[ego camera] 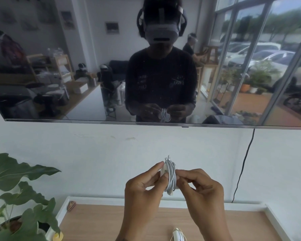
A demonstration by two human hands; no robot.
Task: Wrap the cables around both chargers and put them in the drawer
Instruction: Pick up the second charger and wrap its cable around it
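Note:
I hold a white charger (163, 168) up in front of the wall, with its white cable (171, 176) coiled tightly around it. My left hand (142, 188) grips the charger body between thumb and fingers. The fingertips of my right hand (200, 186) pinch the cable coil from the right side. A second white charger (177, 235) with its cable lies on the wooden surface at the bottom edge, between my forearms and partly cut off. No drawer is visible.
A wooden top with a white raised rim (274, 218) runs below my hands. A potted plant (19, 197) stands at the left. A dark wall-mounted screen (94, 66) hangs above, and a black cord (241, 171) drops down the wall at the right.

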